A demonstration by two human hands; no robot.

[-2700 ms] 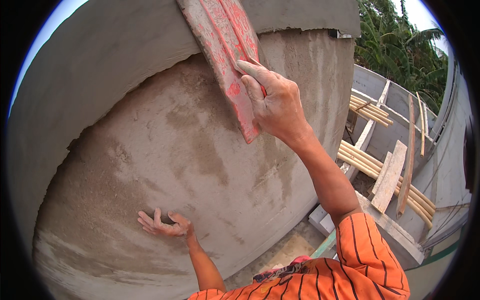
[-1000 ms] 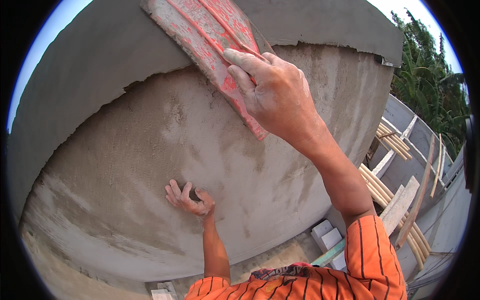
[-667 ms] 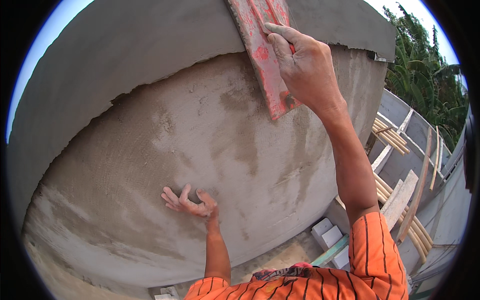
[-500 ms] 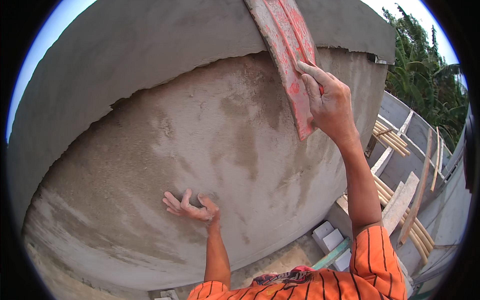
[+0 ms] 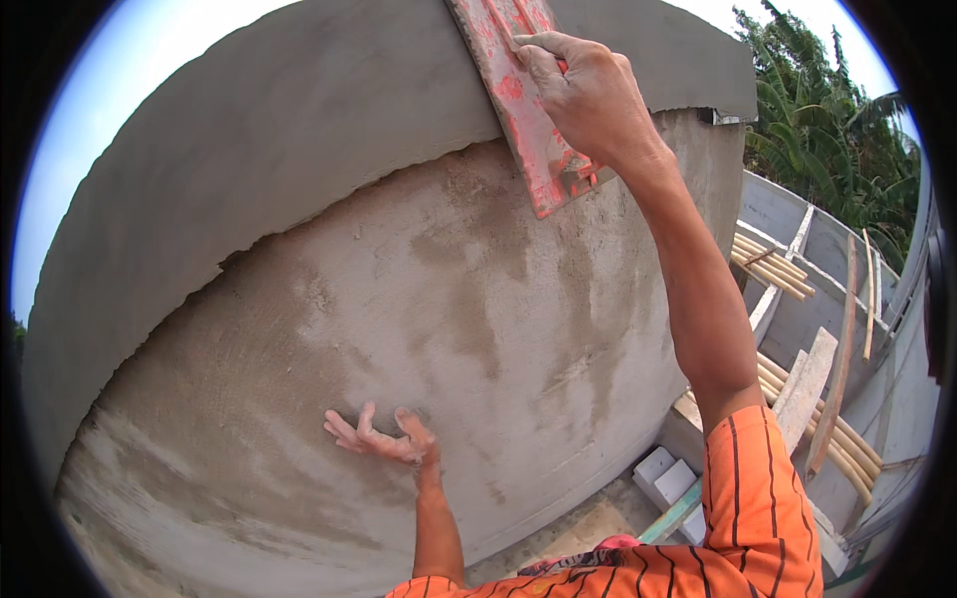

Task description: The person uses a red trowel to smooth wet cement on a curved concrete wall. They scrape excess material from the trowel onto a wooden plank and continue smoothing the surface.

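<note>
Gripping the red float [image 5: 518,110] at top centre, your right hand [image 5: 588,95] wraps it; your left hand [image 5: 384,439], fingers spread, presses the plastered wall [image 5: 299,329].

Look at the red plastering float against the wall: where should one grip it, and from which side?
Grip the red float by the handle on its back face, approaching from the side away from the wall, as the right hand does; its flat face lies against the plaster.

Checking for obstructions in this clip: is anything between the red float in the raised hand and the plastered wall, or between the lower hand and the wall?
Nothing visible. The right hand grips the red float, which lies directly against the grey plastered wall. The left hand rests spread on the bare plaster lower down. The bamboo poles and white blocks lie off to the right.
</note>
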